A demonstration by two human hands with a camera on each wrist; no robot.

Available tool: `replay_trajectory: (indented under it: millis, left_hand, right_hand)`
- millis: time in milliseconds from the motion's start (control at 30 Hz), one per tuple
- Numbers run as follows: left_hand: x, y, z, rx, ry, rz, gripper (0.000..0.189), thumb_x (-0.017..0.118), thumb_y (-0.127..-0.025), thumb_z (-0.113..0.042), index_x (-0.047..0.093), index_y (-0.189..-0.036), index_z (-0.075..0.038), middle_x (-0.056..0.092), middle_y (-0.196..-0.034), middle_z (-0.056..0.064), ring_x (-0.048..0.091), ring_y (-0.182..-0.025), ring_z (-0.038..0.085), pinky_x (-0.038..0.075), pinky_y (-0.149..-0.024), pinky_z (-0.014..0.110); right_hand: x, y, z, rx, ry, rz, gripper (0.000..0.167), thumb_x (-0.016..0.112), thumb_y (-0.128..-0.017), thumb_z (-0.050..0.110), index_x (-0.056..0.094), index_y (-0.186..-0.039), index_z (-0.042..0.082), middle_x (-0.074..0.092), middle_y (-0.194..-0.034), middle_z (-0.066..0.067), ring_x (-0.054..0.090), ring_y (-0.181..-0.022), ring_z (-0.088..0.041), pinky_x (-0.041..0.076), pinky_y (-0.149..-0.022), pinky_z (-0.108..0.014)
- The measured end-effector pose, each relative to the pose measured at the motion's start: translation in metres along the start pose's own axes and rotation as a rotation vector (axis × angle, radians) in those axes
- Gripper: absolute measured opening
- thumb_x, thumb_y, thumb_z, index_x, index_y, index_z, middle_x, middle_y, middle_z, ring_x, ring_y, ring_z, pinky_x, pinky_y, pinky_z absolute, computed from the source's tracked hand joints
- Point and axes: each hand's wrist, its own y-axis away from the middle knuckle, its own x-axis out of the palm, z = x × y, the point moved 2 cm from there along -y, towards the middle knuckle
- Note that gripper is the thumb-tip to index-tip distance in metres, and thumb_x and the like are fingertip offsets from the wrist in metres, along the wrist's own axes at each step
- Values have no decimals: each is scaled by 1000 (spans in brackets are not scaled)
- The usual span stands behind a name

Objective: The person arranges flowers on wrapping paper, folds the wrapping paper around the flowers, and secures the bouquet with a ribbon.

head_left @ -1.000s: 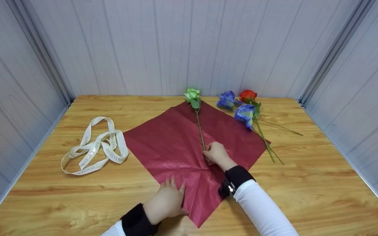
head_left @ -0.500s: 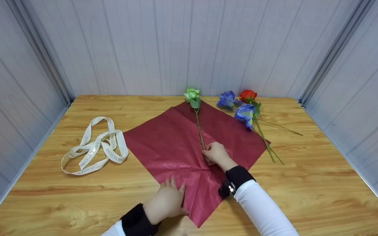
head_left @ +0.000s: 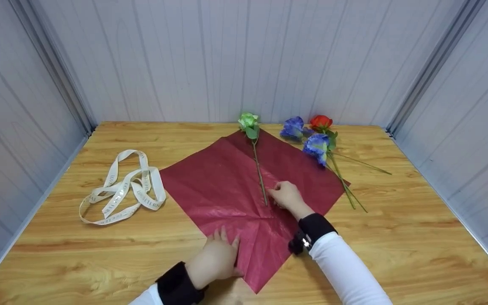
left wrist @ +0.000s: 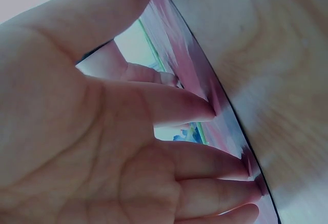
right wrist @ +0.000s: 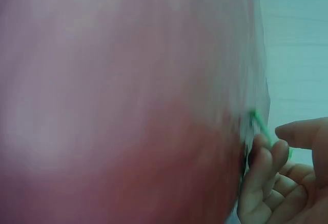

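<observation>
A green-headed artificial rose (head_left: 248,121) lies on the dark red wrapping paper (head_left: 214,182), its bloom past the sheet's far corner and its stem (head_left: 259,171) pointing toward me. Just right of the stem's cut end is my right hand (head_left: 287,195), over the paper. In the right wrist view, a gap parts its thumb (right wrist: 297,133) from the bent fingers, and nothing is gripped. My left hand (head_left: 216,258) rests on the paper's near left edge. The left wrist view shows its fingers (left wrist: 210,160) extended, tips touching the sheet.
At the back right lie two blue flowers (head_left: 316,146) and a red rose (head_left: 321,122), their stems crossing the paper's right edge. A loosely looped white printed ribbon (head_left: 121,192) lies on the wooden table (head_left: 100,262) at left. Panel walls (head_left: 227,59) stand around the back and sides.
My right hand has let go of the green rose's stem and shifted slightly right, exposing the stem's lower end. The left hand and the paper have stayed in place.
</observation>
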Motion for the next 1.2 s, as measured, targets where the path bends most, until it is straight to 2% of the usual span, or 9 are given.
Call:
replay_trajectory:
  millis: [133, 267, 367, 467, 567, 667, 767, 1000, 1200]
  left_hand:
    - [-1, 1, 0, 4, 8, -8, 87, 66, -76, -60, 43, -143, -9, 38, -142, 31, 40, -131, 44, 36, -106, 49]
    - [-1, 2, 0, 8, 9, -19, 87, 67, -76, -60, 43, -143, -9, 38, -142, 32, 40, -130, 44, 36, -105, 49]
    - [-1, 2, 0, 9, 12, -19, 88, 67, -76, -60, 42, -143, -9, 37, -143, 31, 40, -131, 44, 36, -106, 49]
    - [-1, 2, -1, 8, 10, -17, 89, 66, -76, -60, 41, -144, -9, 37, -143, 31, 40, -131, 44, 36, -106, 48]
    - [-1, 3, -1, 8, 8, -21, 89, 67, -76, -60, 41, -144, -8, 38, -142, 31, 41, -131, 44, 37, -105, 48]
    - [-2, 3, 0, 8, 11, -25, 88, 67, -77, -59, 41, -143, -8, 38, -142, 31, 41, -130, 44, 37, -105, 49]
    - [-3, 4, 0, 11, 16, -25, 88, 67, -77, -58, 41, -143, -7, 38, -142, 32, 40, -130, 45, 37, -105, 50]
    - [-2, 3, 0, 4, 19, -20, 88, 67, -77, -58, 41, -144, -8, 37, -142, 32, 40, -131, 45, 36, -106, 50]
    - [-1, 1, 0, 4, 6, -27, 89, 67, -76, -60, 41, -144, -8, 38, -142, 31, 40, -130, 45, 36, -106, 49]
  right_hand:
    - [-23, -4, -15, -4, 93, -90, 21, 58, -88, 23, 64, -78, 5, 59, -59, -3, 54, -54, -14, 41, -53, -25]
    - [-52, -8, -38, 7, 172, -185, 26, 57, -87, 23, 67, -90, 0, 67, -80, -13, 61, -71, -24, 46, -63, -32]
    - [-75, -9, -60, 32, 210, -236, 28, 53, -88, 23, 65, -94, -2, 67, -94, -19, 61, -83, -32, 47, -71, -39]
    - [-96, -8, -80, 56, 253, -274, 28, 50, -87, 20, 62, -94, -5, 64, -99, -25, 60, -90, -39, 47, -75, -45]
    - [-111, -6, -95, 104, 297, -272, 32, 50, -86, 18, 58, -102, -9, 56, -109, -34, 52, -104, -47, 44, -86, -50]
    - [-121, -3, -106, 185, 338, -224, 43, 50, -85, 19, 53, -115, -12, 45, -122, -39, 40, -116, -51, 36, -96, -55]
    - [-126, -2, -113, 237, 376, -176, 49, 48, -86, 19, 47, -124, -13, 41, -128, -40, 36, -120, -53, 32, -101, -55]
    - [-127, -2, -115, 248, 376, -171, 36, 48, -83, 10, 57, -113, -10, 53, -122, -35, 51, -111, -49, 45, -89, -53]
    - [-126, -1, -115, 258, 350, -155, 39, 46, -84, 12, 57, -113, -12, 54, -119, -37, 55, -108, -47, 49, -82, -51]
